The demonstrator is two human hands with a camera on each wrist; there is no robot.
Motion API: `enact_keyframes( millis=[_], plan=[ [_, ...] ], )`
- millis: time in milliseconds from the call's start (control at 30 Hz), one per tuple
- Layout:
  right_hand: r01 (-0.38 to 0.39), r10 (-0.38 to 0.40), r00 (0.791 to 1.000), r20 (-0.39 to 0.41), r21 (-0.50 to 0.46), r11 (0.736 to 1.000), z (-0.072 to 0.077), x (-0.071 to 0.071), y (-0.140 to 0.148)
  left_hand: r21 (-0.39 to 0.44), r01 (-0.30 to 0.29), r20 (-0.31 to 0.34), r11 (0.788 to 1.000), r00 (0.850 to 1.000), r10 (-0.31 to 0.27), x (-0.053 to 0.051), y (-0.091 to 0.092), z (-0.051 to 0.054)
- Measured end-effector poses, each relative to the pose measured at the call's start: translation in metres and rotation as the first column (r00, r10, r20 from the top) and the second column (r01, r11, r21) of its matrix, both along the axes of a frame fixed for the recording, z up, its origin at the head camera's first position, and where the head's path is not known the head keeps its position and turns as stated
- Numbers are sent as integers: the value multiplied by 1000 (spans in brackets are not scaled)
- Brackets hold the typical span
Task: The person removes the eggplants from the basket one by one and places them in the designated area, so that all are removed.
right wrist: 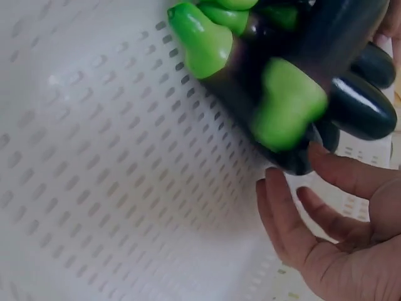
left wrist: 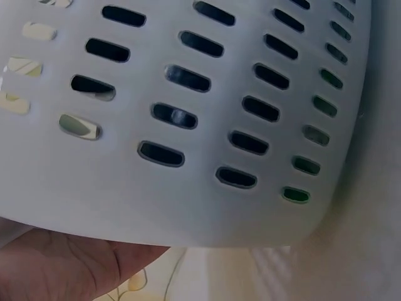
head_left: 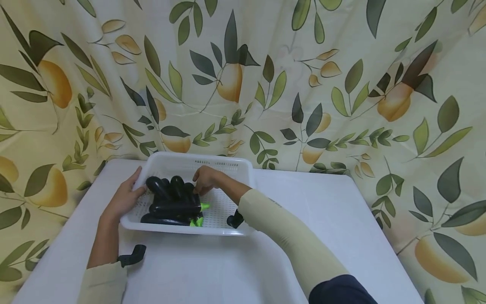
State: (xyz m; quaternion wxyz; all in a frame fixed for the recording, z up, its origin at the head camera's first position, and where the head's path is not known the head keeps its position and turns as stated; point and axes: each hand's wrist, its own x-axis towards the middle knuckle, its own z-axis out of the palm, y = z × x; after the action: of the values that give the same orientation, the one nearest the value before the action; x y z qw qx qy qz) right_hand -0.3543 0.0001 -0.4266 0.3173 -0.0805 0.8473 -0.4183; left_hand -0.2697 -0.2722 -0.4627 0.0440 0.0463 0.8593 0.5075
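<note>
Glossy dark eggplants (head_left: pixel 174 207) with bright green caps (right wrist: pixel 210 47) lie piled in a white perforated plastic basket (head_left: pixel 224 211). My left hand (head_left: pixel 127 196) grips the basket's left rim, its thumb on the inner side. In the left wrist view, part of that hand (left wrist: pixel 69 266) shows past the basket wall, and its fingertips are hidden. Reaching inside, my right hand (head_left: pixel 206 179) is at the right side of the pile. In the right wrist view, the thumb and fingers of that hand (right wrist: pixel 341 232) hold the rounded end of an eggplant (right wrist: pixel 238 103).
The basket stands on a table with a white cover (head_left: pixel 300 190). Behind it hangs a curtain (head_left: pixel 265 84) printed with leaves and fruit. Black wrist-camera mounts (head_left: pixel 133 255) stick out at both wrists; the right one is over the basket's right side.
</note>
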Motion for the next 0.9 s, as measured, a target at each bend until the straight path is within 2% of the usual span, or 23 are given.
enact_keyframes(
  millis=[133, 267, 367, 500, 667, 900],
  plan=[
    [-33, 33, 999, -41, 7, 999, -2, -5, 3, -22, -8, -4, 1000, 1000, 8, 2, -2, 3],
    [-43, 41, 991, -127, -17, 999, -2, -7, 5, -15, -15, 10, 1000, 1000, 15, 2, -2, 2],
    [-62, 54, 979, -198, -34, 998, -1, -7, 7, 18, -14, 22, 1000, 1000, 13, 1, 1, -1],
    [-123, 95, 958, -271, -89, 988, -1, -9, 9, 54, -9, 17, 999, 1000, 8, -1, 3, -3],
    [-245, 189, 941, -281, -180, 953, -6, -12, 7, 50, -17, 29, 999, 999, 16, 0, 4, -3],
    [-350, 304, 914, -268, -144, 925, -8, -12, 2, 51, -28, 22, 998, 999, 26, 1, 3, -2]
  ],
)
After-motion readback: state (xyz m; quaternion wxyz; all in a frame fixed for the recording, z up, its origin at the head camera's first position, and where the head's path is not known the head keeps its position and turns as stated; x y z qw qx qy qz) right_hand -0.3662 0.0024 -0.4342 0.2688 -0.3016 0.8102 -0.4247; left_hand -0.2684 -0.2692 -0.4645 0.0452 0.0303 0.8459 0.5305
